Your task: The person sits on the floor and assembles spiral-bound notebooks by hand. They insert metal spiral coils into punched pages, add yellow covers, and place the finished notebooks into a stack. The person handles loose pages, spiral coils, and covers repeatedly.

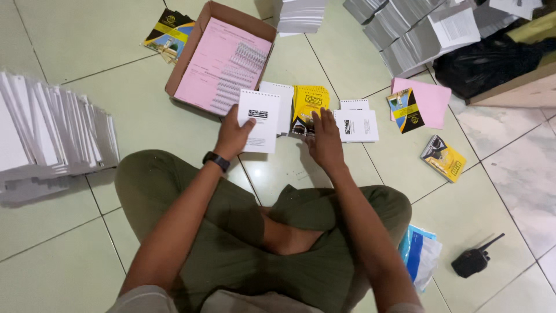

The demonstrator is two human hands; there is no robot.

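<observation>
Left hand (230, 137) fingers clamped on white booklet (259, 121); right hand (324, 141) fingers flat, together on yellow booklet (308, 106)

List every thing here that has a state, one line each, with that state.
Left hand: holds white booklet, lifted.
Right hand: rests on yellow booklet, which lies flat.
Cardboard box: open, pink sheets inside.
Radio: lying on floor.
</observation>
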